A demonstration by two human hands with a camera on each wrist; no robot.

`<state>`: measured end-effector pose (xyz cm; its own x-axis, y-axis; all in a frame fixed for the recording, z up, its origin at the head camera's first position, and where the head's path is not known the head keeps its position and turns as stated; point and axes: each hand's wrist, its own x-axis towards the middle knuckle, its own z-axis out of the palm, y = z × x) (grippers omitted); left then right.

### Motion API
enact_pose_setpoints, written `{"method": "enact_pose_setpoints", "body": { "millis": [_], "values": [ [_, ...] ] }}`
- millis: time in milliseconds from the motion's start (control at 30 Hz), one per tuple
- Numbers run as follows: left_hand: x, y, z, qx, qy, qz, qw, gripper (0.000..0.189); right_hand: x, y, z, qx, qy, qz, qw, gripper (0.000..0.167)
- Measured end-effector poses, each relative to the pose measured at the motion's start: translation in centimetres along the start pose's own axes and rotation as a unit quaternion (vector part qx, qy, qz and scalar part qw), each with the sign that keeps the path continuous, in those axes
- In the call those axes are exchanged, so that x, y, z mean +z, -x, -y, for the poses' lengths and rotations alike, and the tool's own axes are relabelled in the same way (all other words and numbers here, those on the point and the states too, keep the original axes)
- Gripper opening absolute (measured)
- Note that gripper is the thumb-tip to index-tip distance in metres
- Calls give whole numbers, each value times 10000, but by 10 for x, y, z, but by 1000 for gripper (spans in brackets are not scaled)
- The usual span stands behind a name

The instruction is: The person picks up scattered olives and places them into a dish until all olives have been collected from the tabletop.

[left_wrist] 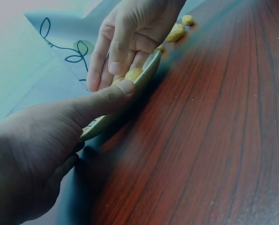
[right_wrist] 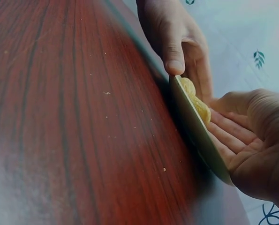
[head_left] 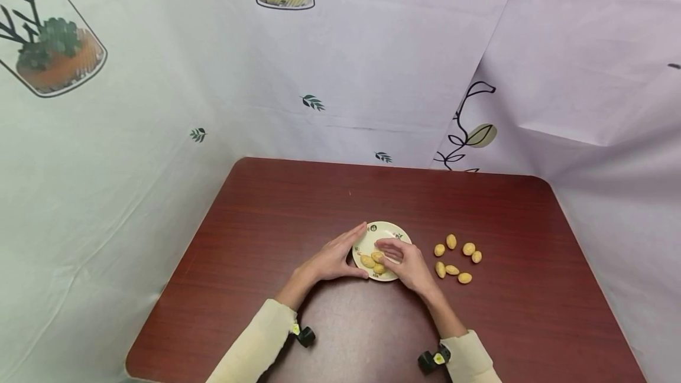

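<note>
The left hand (head_left: 334, 259) lies along the rim of the small patterned plate (head_left: 391, 230), fingers straight toward its eleven o'clock and thumb at seven, bracing it rather than clutching it. The right hand (head_left: 408, 265) comes in over four o'clock, fingers loosely extended and apparently released, beside three yellow nut-like pieces (head_left: 367, 261) grouped toward the plate's seven o'clock. To set pieces down well, I would part thumb and fingers low over the plate, then lift clear without brushing that group; steady pressure on the rim should stop it sliding or tipping.

Seven loose pieces (head_left: 451, 270) lie on the table (head_left: 298, 200) at the plate's three o'clock, so a path out that way needs some height. Printed cloth (head_left: 346, 70) hangs beyond the table's twelve o'clock edge. The roomiest stretch of tabletop runs toward nine.
</note>
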<state>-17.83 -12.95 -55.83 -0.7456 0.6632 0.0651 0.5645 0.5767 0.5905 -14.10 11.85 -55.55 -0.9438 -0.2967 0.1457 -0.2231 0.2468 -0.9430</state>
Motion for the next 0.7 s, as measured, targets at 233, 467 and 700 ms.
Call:
{"method": "enact_pose_setpoints", "body": {
  "millis": [233,467,700],
  "values": [
    [0,0,-1,-5,-23,7,10000,118,-2,0,-2,8,-296,-4,9996,44],
    [1,0,0,-51,-40,64,10000,118,-8,6,-2,-99,-307,-65,9995,51],
    [0,-1,-1,-34,-18,48,10000,118,-22,12,0,-390,-380,-147,9984,53]
  ]
}}
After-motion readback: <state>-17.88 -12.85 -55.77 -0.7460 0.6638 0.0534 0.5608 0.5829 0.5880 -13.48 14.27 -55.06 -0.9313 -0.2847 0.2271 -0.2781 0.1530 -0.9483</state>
